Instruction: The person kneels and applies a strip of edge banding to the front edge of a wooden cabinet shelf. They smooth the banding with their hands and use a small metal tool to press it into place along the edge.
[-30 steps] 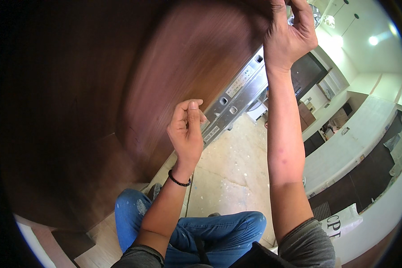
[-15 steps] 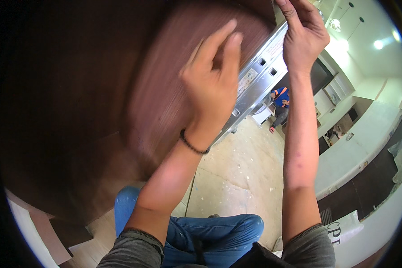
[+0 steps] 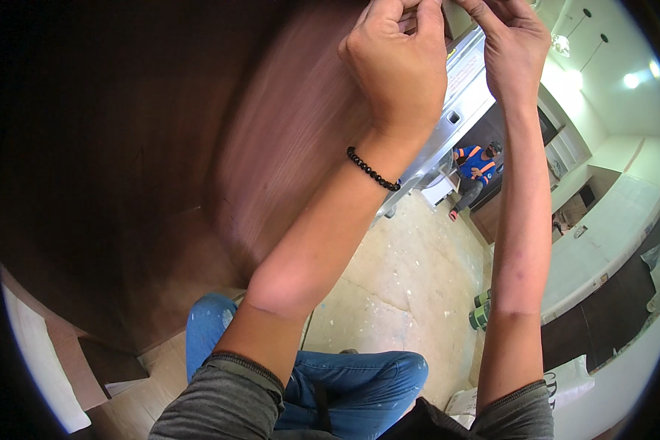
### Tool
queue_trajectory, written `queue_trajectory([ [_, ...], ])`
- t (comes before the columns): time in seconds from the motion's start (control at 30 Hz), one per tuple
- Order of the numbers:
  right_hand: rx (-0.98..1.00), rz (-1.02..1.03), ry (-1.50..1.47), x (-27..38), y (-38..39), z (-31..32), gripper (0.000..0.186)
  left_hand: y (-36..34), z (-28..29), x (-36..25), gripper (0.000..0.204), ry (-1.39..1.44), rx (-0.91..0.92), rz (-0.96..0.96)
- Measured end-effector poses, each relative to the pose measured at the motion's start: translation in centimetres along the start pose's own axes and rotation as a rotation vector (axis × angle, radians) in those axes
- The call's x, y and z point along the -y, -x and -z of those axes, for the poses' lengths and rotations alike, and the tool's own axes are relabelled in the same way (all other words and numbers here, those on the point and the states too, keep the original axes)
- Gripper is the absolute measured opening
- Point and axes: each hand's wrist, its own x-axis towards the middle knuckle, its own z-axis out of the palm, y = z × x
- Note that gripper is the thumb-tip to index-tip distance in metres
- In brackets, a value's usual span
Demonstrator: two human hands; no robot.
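Observation:
A silver metal rail (image 3: 458, 99) with punched holes runs up the edge of a large dark brown wood panel (image 3: 198, 147). My left hand (image 3: 400, 66), with a black bead bracelet on its wrist, is raised with its back to me and its fingers curled on the rail's upper end. My right hand (image 3: 507, 48) is just to the right of it and pinches the same upper end. The fingertips of both hands touch the top edge of the picture. Below are my knees in blue jeans (image 3: 359, 381).
A dusty beige floor (image 3: 403, 286) lies below. Farther off, a person in blue and orange clothes (image 3: 477, 165) sits by dark cabinets. A long white counter (image 3: 609, 235) runs on the right, with cans (image 3: 480, 314) on the floor beside it and a white bag (image 3: 565, 385) nearer.
My left hand has climbed from the middle of the rail to its upper end, beside my right hand. The view has tipped upward and closer to the panel.

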Motion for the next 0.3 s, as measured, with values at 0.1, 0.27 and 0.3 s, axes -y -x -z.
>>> queue_trajectory([
  [0.1,-0.002,0.009,0.0,-0.1,0.1,0.0,0.017,0.3,-0.1,-0.2,0.012,-0.001,-0.001,0.025],
  [0.27,0.014,-0.003,0.013,-0.1,0.0,0.2,0.018,-0.2,0.0,0.8,0.01,-0.035,0.037,-0.1],
  [0.3,0.019,-0.005,0.029,-0.1,-0.1,0.3,0.018,-0.3,0.2,1.4,0.01,-0.042,0.047,-0.135],
])
